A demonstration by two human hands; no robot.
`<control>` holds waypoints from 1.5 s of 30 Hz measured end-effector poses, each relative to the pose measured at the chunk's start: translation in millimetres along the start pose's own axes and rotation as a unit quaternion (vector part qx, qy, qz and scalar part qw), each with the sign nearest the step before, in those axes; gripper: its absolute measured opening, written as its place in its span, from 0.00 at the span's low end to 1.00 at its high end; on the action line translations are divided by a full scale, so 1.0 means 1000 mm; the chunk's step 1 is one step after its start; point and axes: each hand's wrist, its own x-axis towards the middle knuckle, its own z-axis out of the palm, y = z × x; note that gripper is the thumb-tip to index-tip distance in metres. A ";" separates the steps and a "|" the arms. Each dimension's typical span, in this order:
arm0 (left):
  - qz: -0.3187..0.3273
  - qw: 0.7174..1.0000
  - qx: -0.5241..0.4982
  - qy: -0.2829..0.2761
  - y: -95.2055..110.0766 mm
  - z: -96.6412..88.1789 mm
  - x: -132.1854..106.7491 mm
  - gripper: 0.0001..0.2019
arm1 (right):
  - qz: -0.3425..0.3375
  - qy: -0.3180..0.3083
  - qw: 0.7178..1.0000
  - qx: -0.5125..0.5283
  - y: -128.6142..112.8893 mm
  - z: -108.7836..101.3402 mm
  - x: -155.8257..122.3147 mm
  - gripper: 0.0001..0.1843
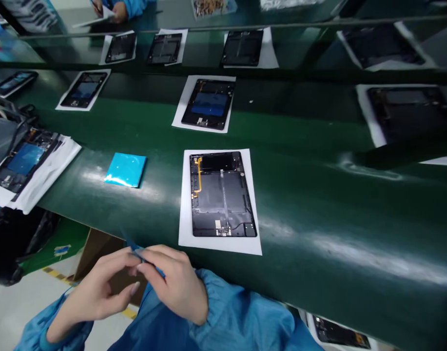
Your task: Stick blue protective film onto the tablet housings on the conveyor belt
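Both my hands meet in front of the table edge, at the bottom left of the head view. My right hand (174,278) is closed, pinching a thin piece of blue film (130,242) between thumb and fingers. My left hand (102,285) has its fingertips against the film beside the right fingers, with its thumb apart from them. Part of the film is hidden by the fingers. Beyond, an opened black tablet housing (216,195) lies on a white sheet (186,229), an orange flex cable (199,178) along its left side. Left of it lies a flat, shiny blue block (125,169).
More tablet housings (208,104) on white sheets lie farther back across the green table (300,195). At left a housing (24,158) rests on stacked sheets. Another person's hands (113,10) hold paper at the far side. A cardboard box (99,251) stands below the edge.
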 end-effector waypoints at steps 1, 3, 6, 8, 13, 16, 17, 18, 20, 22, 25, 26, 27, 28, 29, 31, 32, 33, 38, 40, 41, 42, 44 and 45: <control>-0.012 0.999 -0.047 0.000 0.001 0.000 0.009 0.20 | -0.019 0.016 1.000 -0.013 -0.001 -0.006 0.000 0.31; -0.008 0.994 -0.107 0.011 0.003 0.000 0.025 0.13 | -0.059 0.061 0.995 -0.047 -0.006 -0.019 -0.001 0.32; 0.018 0.993 0.013 0.118 0.003 -0.004 0.044 0.18 | -0.104 0.112 0.979 -0.132 -0.023 -0.046 -0.007 0.37; 0.042 0.975 0.143 0.167 0.003 -0.009 0.057 0.24 | -0.112 0.116 0.969 -0.188 -0.038 -0.065 -0.011 0.39; 0.160 0.966 0.194 0.050 0.012 -0.017 0.093 0.10 | -0.084 0.193 0.941 -0.265 -0.068 -0.106 -0.013 0.36; 0.207 0.961 0.182 0.024 0.021 -0.013 0.116 0.06 | -0.050 0.227 0.930 -0.284 -0.080 -0.125 -0.009 0.21; 0.220 0.958 0.180 0.026 0.023 -0.010 0.124 0.05 | -0.040 0.225 0.929 -0.293 -0.083 -0.133 -0.007 0.14; 0.226 0.957 0.178 0.031 0.023 -0.006 0.133 0.03 | -0.030 0.221 0.926 -0.305 -0.086 -0.141 -0.005 0.08; 0.209 0.961 0.173 0.054 0.018 0.001 0.150 0.07 | -0.009 0.226 0.914 -0.336 -0.090 -0.163 0.000 0.03; 0.172 0.969 0.150 0.095 0.006 0.009 0.166 0.22 | 0.027 0.250 0.902 -0.351 -0.088 -0.189 0.008 0.06; 0.135 0.984 0.074 0.085 -0.018 0.018 0.183 0.26 | 0.120 0.277 0.908 -0.290 -0.074 -0.226 0.020 0.15; 0.138 0.988 0.044 0.046 -0.025 0.021 0.187 0.20 | 0.149 0.279 0.911 -0.264 -0.068 -0.235 0.024 0.18; 0.143 0.990 0.017 -0.006 -0.031 0.024 0.189 0.14 | 0.174 0.279 0.913 -0.241 -0.062 -0.242 0.027 0.20; 0.147 0.987 -0.005 -0.059 -0.037 0.027 0.191 0.10 | 0.191 0.279 0.914 -0.225 -0.056 -0.247 0.028 0.22; 0.152 0.983 -0.020 -0.101 -0.041 0.030 0.192 0.07 | 0.201 0.279 0.914 -0.214 -0.052 -0.250 0.030 0.23; 0.159 0.977 -0.029 -0.141 -0.049 0.038 0.193 0.07 | 0.207 0.277 0.917 -0.200 -0.045 -0.252 0.031 0.24; 0.166 0.975 -0.029 -0.143 -0.052 0.042 0.194 0.07 | 0.206 0.277 0.918 -0.197 -0.043 -0.252 0.031 0.24; 0.175 0.974 -0.027 -0.140 -0.055 0.045 0.194 0.06 | 0.206 0.278 0.918 -0.196 -0.041 -0.251 0.031 0.25; 0.206 0.971 -0.010 -0.122 -0.065 0.057 0.195 0.10 | 0.218 0.278 0.913 -0.206 -0.044 -0.249 0.034 0.22; 0.207 0.970 -0.005 -0.126 -0.066 0.057 0.195 0.11 | 0.219 0.281 0.909 -0.216 -0.047 -0.249 0.033 0.21; 0.209 0.969 -0.004 -0.128 -0.065 0.057 0.195 0.11 | 0.220 0.284 0.906 -0.223 -0.048 -0.249 0.033 0.20; 0.210 0.969 -0.003 -0.130 -0.064 0.056 0.195 0.11 | 0.221 0.285 0.904 -0.229 -0.049 -0.248 0.031 0.19; 0.207 0.969 -0.006 -0.135 -0.062 0.054 0.195 0.10 | 0.221 0.286 0.901 -0.240 -0.051 -0.248 0.029 0.18; 0.202 0.970 -0.010 -0.138 -0.061 0.053 0.195 0.10 | 0.221 0.284 0.900 -0.246 -0.052 -0.248 0.028 0.18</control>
